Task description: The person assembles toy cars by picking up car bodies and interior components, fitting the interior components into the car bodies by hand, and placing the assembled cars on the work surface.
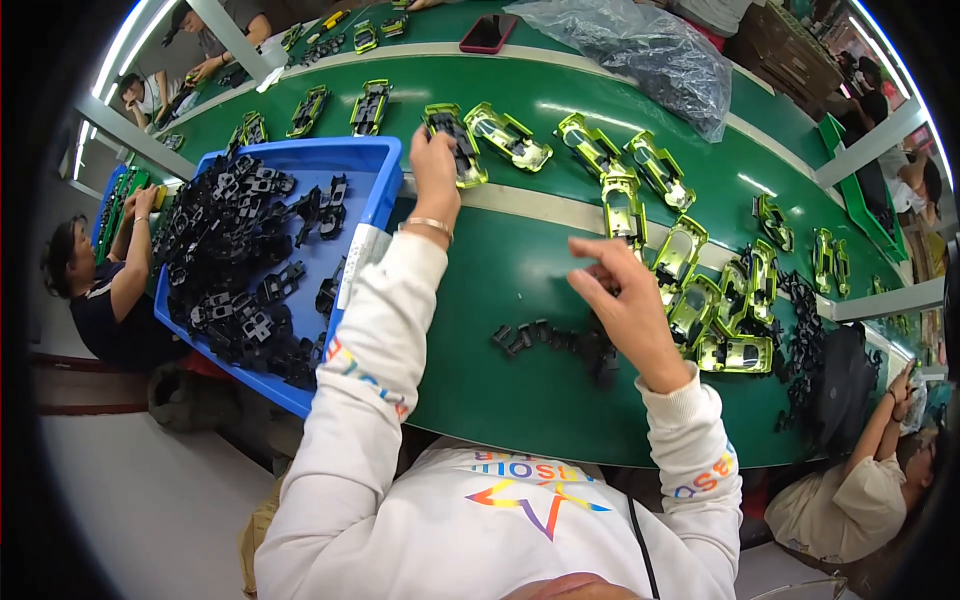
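My left hand (434,175) is stretched far forward, its fingers closed on a lime-green toy car body (468,160) with black parts in it. That body is at the pale strip along the table, beside another green toy car body (508,137). My right hand (630,308) hovers over the green table with thumb and forefinger apart, nothing visible between them. Just left of it, partly hidden under it, lie several small black plastic parts (540,335). Close on its other side is a cluster of glossy green car shells (692,305).
A blue bin (385,190) of black plastic parts (225,235) stands at my left. More car bodies (370,107) line the far side. A clear plastic bag (640,55) and a phone (488,33) lie beyond. Black parts (797,345) heap at right. Other people work around the table.
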A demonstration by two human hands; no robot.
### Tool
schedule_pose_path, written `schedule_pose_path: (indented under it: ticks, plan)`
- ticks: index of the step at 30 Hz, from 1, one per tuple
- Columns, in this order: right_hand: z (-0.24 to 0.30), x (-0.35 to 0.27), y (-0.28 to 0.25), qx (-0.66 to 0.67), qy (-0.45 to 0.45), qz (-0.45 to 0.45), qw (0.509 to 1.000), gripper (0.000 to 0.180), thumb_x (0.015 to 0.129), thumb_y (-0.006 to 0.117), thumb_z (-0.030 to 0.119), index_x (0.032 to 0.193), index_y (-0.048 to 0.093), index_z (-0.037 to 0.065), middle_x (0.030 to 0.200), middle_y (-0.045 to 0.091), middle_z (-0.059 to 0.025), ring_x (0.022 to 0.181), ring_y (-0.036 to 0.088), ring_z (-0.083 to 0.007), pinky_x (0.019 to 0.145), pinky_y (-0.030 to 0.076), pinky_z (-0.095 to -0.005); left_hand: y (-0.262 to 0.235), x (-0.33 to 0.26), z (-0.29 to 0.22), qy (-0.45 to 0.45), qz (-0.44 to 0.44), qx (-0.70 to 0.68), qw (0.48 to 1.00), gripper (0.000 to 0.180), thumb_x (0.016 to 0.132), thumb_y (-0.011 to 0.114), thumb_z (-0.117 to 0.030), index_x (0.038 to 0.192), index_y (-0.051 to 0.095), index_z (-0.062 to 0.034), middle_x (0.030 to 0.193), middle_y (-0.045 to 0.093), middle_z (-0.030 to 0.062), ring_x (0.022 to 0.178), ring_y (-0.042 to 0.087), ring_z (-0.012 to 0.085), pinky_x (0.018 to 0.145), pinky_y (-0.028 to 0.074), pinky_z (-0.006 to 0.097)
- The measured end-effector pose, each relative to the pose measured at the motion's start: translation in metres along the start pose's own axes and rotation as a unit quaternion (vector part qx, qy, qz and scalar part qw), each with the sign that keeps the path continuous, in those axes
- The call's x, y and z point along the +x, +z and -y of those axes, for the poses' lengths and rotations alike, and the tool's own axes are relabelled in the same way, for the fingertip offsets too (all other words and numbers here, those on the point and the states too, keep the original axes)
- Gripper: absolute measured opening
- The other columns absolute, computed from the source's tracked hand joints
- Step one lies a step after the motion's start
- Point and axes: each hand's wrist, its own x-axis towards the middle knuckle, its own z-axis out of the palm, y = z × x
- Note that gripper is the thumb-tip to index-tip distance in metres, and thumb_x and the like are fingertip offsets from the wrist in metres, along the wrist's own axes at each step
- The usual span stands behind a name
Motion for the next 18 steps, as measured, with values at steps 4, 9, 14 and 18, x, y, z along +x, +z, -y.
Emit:
schedule_pose_path:
  ticks: [4,9,14,18]
  plan:
    - [0.001,-0.022,-0.016,0.012,0.012,0.008,1.000,0.026,0.091,0.069,0.008,0.116,0.068,0.001,0.103,0.066,-0.0087,0.084,0.066,-0.0164,0.075,0.053,-0.0283,0.000,0.100,0.031,0.057,-0.081,0.218,0.971,0.033,0.083,0.051,-0.009,0.104,0.064,0.0117,0.097,0.067,0.0274,0.087,0.063,0.0410,0.080,0.049,0.046]
    - [-0.001,-0.033,-0.029,0.033,0.015,0.010,0.999,0.022,0.091,0.068,0.006,0.112,0.071,0.001,0.099,0.067,-0.0085,0.082,0.065,-0.0148,0.074,0.052,-0.0265,-0.024,0.166,0.038,0.015,-0.064,0.347,0.935,0.042,0.086,0.048,-0.014,0.119,0.058,0.0092,0.121,0.063,0.0320,0.114,0.059,0.0493,0.099,0.045,0.052]
    - [-0.007,-0.033,-0.032,0.002,0.017,-0.008,1.000,0.019,0.091,0.068,0.005,0.109,0.072,0.000,0.098,0.068,-0.0092,0.080,0.065,-0.0149,0.070,0.051,-0.0264,0.027,0.080,0.006,0.281,-0.026,0.579,0.765,0.048,0.090,0.060,-0.032,0.120,0.055,0.0058,0.120,0.062,0.0256,0.115,0.056,0.0429,0.098,0.044,0.050]
    - [-0.004,-0.031,-0.028,-0.011,0.014,-0.012,1.000,0.017,0.091,0.067,0.005,0.107,0.072,0.000,0.096,0.068,-0.0094,0.081,0.065,-0.0172,0.069,0.050,-0.0267,0.046,0.022,0.009,0.469,0.093,0.513,0.713,0.069,0.082,0.073,-0.046,0.125,0.055,0.0053,0.113,0.063,0.0211,0.108,0.058,0.0401,0.094,0.047,0.049]
